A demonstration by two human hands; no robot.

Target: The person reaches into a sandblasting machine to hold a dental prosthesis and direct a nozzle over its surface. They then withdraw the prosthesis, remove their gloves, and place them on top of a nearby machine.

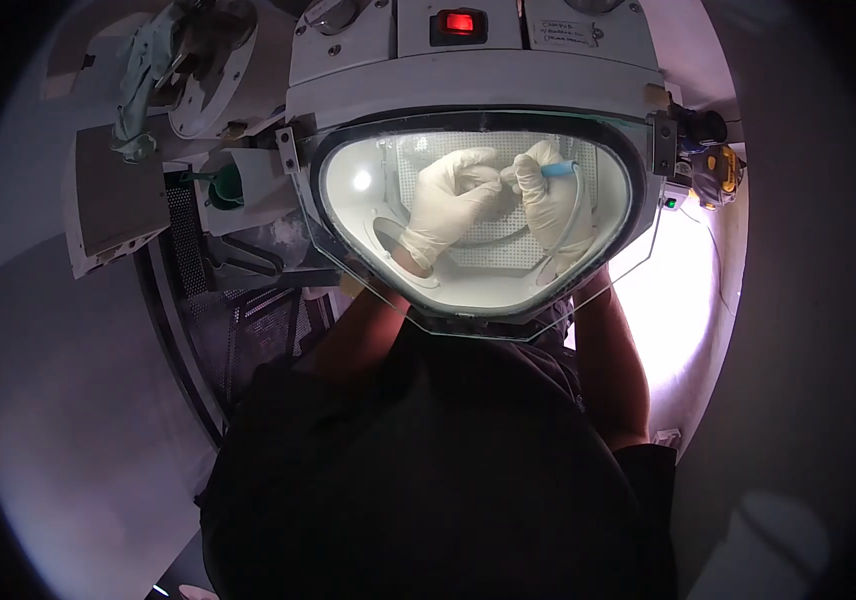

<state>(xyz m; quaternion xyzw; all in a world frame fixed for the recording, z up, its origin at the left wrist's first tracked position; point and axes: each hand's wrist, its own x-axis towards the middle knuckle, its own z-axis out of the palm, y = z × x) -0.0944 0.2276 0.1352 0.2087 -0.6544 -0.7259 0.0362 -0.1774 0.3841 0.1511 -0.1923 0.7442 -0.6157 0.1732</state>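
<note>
Both my hands wear white gloves and reach through arm holes into a lit blasting cabinet (468, 282). Seen through its window, my left hand (446, 208) is closed in a pinch, fingers curled around something small and pale that I cannot make out. Facing it, my right hand (553, 212) is closed on a blasting pen (559, 170) with a blue rear end. A pale hose (578, 215) runs down from the pen past my right wrist. The pen's tip points left, close to my left fingertips. Behind my hands lies a perforated grey plate (508, 250).
On the cabinet's top front is a lit red switch (459, 24) beside a handwritten label (563, 34). A green funnel (226, 186) and a grey box (120, 195) are at left. A yellow and black tool (720, 175) is at right. The glass window's edges stick out.
</note>
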